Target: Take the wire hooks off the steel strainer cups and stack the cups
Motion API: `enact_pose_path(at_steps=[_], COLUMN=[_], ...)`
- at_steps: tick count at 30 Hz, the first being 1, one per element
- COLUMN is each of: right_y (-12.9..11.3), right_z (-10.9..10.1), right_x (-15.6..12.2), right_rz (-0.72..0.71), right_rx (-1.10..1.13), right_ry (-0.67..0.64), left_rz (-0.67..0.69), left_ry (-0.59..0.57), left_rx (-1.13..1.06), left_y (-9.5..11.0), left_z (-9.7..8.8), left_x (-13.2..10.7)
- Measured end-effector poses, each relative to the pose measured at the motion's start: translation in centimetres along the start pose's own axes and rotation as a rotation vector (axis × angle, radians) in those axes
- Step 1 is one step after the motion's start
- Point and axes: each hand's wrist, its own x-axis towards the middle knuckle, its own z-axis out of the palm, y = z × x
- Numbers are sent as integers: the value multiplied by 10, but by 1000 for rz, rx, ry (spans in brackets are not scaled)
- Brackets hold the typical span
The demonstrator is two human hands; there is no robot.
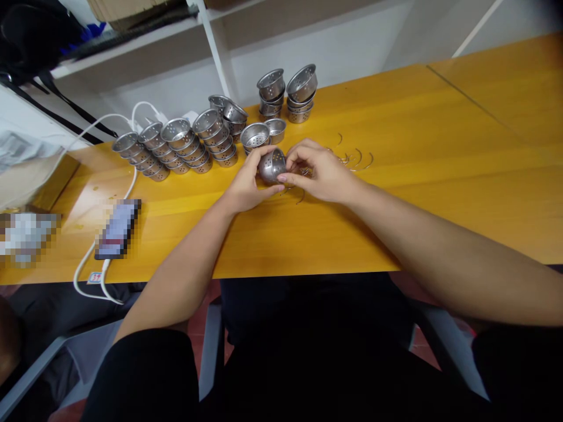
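Observation:
My left hand [247, 183] is wrapped around a small perforated metal cup [271, 166], which is tipped so its open side faces right. At that open side is my right hand [320, 171], its thumb touching the rim and its fingers curled together in a pinch. Whatever lies between those fingertips is too small to make out. Several thin curved metal wires [355, 158] lie loose on the table beside and beneath my right hand. Just behind the held cup stands another perforated cup [255, 136], partly covered by my left hand.
Stacked perforated cups [177, 136] line the back left of the yellow table [281, 249], with two more stacks [300, 97] against the wall. A phone [118, 228] with a white cable lies at the left. Grey chair arms [212, 351] flank my lap.

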Motion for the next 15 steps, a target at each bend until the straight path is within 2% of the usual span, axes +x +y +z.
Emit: enact_pose_path(at_steps=[4,11,15], right_y=[0,-3,-4], right_z=[-2,-7,-6], right_x=[0,-2,-2], right_rz=[-54,-98,-122], right_rx=[-23,-145,-156], right_ry=[-10,-121,-142], left_rz=[-40,-58,-75], left_ry=[6,-1,-22], left_rx=[-49,23,37], left_y=[1,5,10], left_z=[2,-1,-3], left_x=[0,3,3])
